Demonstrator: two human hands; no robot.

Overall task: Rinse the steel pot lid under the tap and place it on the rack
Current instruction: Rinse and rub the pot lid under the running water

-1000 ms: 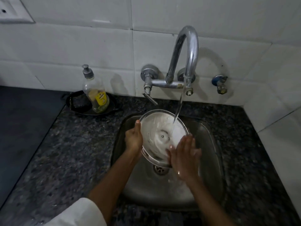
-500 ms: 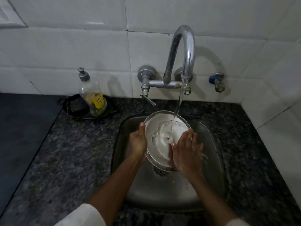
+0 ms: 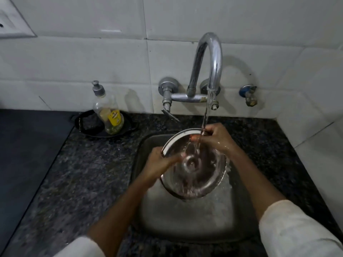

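The round steel pot lid (image 3: 202, 175) hangs over the steel sink (image 3: 185, 219), tilted towards me, its knob near the middle. Water falls from the curved chrome tap (image 3: 209, 58) onto its upper part and runs down its face. My right hand (image 3: 217, 138) grips the lid's far rim, right under the stream. My left hand (image 3: 159, 164) lies on the lid's left side, fingers reaching across its face towards the knob. No rack is in view.
A soap bottle (image 3: 107, 112) stands in a black dish (image 3: 87, 125) on the dark granite counter (image 3: 74, 173), left of the sink. A small valve (image 3: 248, 95) sticks out of the white tiled wall at the right. A dark surface lies at far left.
The white soap film is gone from the lid, which now shows bare steel. My right hand moved from the lid's near right side up to its far rim. My left hand slid onto the lid's face.
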